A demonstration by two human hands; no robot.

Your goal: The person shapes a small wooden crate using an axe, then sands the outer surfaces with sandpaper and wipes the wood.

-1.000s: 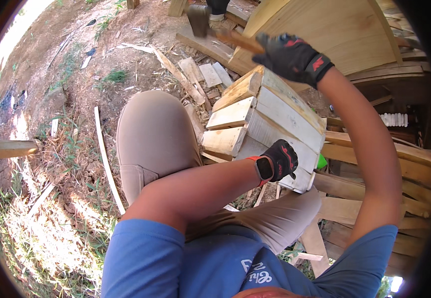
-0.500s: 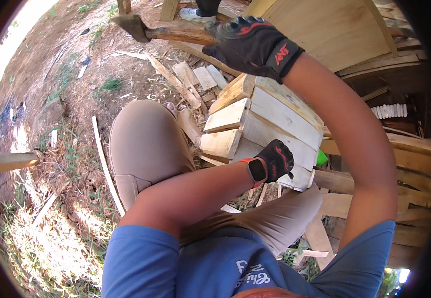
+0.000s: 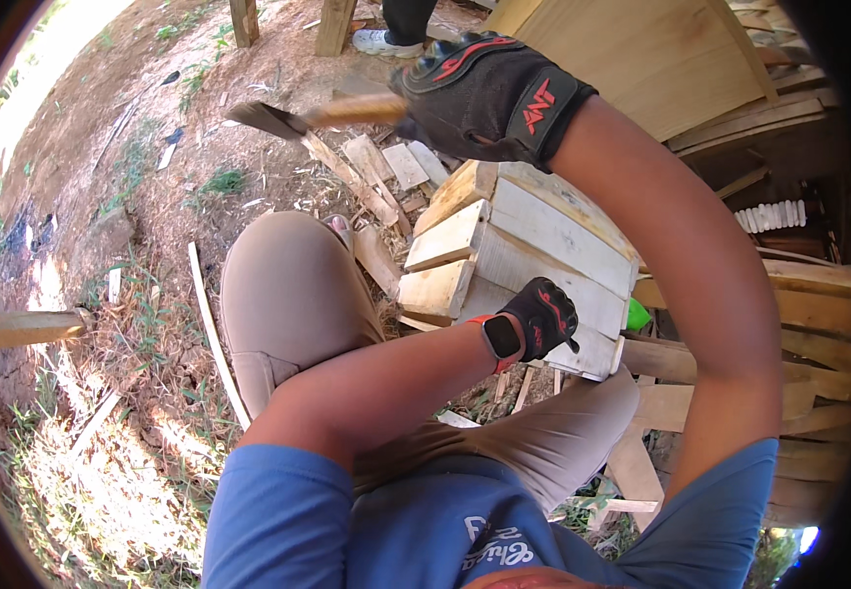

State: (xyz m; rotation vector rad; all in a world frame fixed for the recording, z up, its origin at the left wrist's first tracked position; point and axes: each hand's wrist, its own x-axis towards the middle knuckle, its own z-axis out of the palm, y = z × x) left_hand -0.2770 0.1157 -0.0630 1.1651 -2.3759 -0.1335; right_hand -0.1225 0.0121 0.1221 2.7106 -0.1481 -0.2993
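My right hand (image 3: 489, 98), in a black and red glove, is wrapped round the wooden handle of a hatchet (image 3: 357, 110). The hatchet's dark, broad head points left, raised above the ground and somewhat blurred. Between my knees sits a box-like piece made of pale planks (image 3: 533, 257), with gaps between some boards. My left hand (image 3: 546, 319), gloved too, rests on the near part of these planks with its fingers curled closed. Whatever the left fingers may hold is hidden.
Offcuts (image 3: 376, 172) and wood chips lie on the dirt beyond my knee. A large plywood panel (image 3: 632, 69) leans at the far right. Planks (image 3: 818, 339) are stacked at right, near a green object (image 3: 638, 314). Another person's shoe (image 3: 386, 42) stands at the top.
The hatchet's head has swung down and slightly toward me, with my right hand turning and shifting a little left. My left hand stays on the planks almost unmoved.
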